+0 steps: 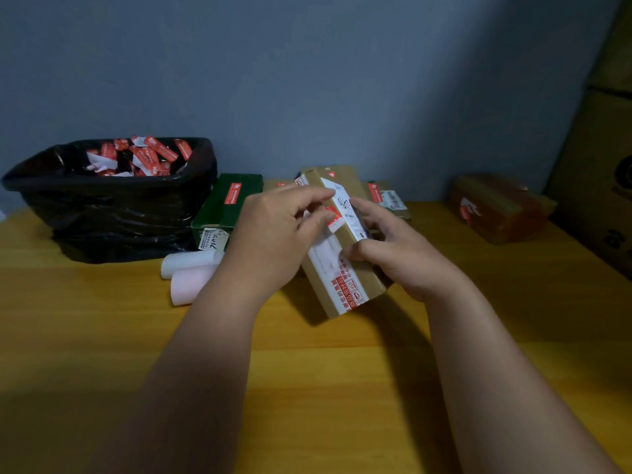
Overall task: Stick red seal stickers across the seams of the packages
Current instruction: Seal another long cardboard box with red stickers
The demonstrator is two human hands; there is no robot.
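A brown cardboard package (367,285) with white tape, red print and a white label is tilted on edge at the table's middle. My right hand (400,254) grips its right side, thumb over the top face. My left hand (277,234) pinches a red seal sticker (332,215) against the package's upper left edge. How far the sticker is stuck down is hidden by my fingers.
A black bin-bag-lined basket (113,206) with several red sticker scraps stands at the back left. A green box (227,208) with a red seal, two paper rolls (189,271), more brown packages (390,200) and a reddish-brown box (499,208) lie around. Big cartons (602,165) rise at right.
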